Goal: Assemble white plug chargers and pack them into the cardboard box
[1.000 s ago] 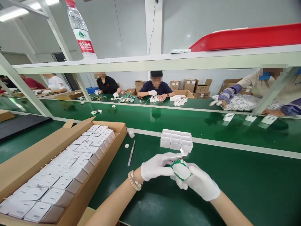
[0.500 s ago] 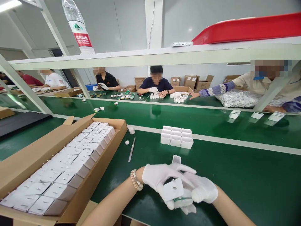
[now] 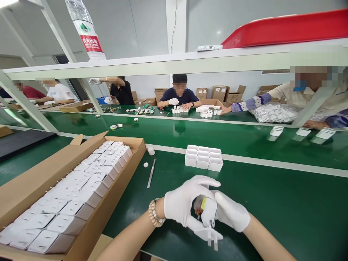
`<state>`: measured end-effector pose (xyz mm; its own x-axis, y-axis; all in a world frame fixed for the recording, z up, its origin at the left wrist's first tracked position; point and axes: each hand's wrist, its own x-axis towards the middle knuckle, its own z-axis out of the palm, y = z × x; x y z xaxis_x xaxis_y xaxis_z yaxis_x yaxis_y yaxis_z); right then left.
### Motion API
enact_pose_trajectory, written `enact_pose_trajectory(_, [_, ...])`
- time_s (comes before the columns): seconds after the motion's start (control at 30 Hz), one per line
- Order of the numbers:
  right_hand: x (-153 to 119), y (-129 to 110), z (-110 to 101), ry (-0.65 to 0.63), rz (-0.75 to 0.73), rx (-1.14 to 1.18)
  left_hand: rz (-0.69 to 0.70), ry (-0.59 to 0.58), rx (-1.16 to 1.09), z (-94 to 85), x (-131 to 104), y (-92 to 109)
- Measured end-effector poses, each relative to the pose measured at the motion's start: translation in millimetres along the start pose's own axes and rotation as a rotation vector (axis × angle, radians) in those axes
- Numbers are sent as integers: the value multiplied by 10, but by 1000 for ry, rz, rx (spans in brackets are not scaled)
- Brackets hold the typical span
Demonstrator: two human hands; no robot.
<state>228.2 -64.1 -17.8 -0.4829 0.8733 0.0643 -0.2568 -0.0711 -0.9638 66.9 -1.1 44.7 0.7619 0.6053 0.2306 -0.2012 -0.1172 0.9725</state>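
In front of me, my gloved left hand (image 3: 187, 208) curls its fingers around a white charger plug (image 3: 209, 212). Its two prongs point down toward me, and inner parts with yellow and orange-brown colours show at its open left side. My gloved right hand (image 3: 231, 214) presses against the plug's right side, its fingertips partly hidden behind it. Just beyond my hands, several white open-topped charger housings (image 3: 203, 163) stand in a block on the green table. Metal tweezers (image 3: 151, 173) lie to the left of my hands.
A long cardboard box (image 3: 119, 181) at left holds rows of white chargers, prongs up. By the tweezers are a small white cap (image 3: 146, 165) and a small white cup (image 3: 151, 150). A shelf (image 3: 152, 67) with a water bottle (image 3: 86, 38) spans above. Co-workers sit across the belt (image 3: 163, 128).
Between my hands the charger plug has been turned; its prongs now point down and its inner parts show. The flat items at the right of the belt have shifted slightly right.
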Motion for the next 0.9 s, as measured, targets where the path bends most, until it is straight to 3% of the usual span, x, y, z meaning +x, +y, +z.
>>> enact_pose_trajectory(0.13, [7,-159,29,49,-181,-168,207,-177,318,-43,-24,-93])
enact_pose_trajectory(0.2, [1,-213,39,19,-161,-209,335,-199,527,-59,-34,-133])
enact_pose_trajectory(0.37, [-37,-243,58,54,-9,-188,455,-166,743,-59,-38,-167])
enact_pose_trajectory(0.53, [-48,-283,58,115,-70,-276,505,-36,918,-65,-56,-209])
enact_pose_trajectory(0.67, [-41,-305,53,131,-112,-317,539,-23,964,-69,-65,-236])
enact_pose_trajectory(0.77, [-31,-248,54,151,-92,-159,519,-35,937,-70,-44,-231])
enact_pose_trajectory(0.9, [7,-128,72,295,-42,204,518,4,843,-103,1,-266])
